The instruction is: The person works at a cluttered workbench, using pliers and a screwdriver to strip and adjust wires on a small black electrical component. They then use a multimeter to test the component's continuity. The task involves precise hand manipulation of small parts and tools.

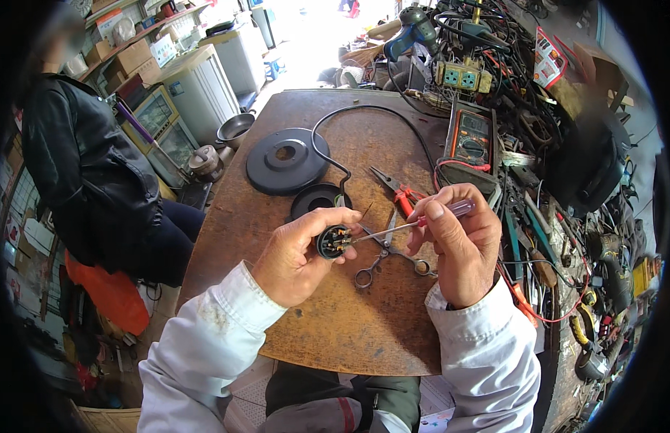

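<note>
My left hand is closed round a small round black electrical connector, whose brass-coloured contacts face right. In my right hand is a screwdriver with a clear purplish handle, gripped between thumb and fingers. Its thin shaft slants left, and the tip is at the connector's contacts. Below and between the hands lie metal scissors, partly covered by the shaft. Red-handled pliers rest just beyond my right hand. A black cable loops over the table and comes down behind my left hand.
A large black disc-shaped cover and a smaller black round part lie on the wooden table. A multimeter stands at the right among heaped tools and wires. At the left a person in a black jacket stands beside the table.
</note>
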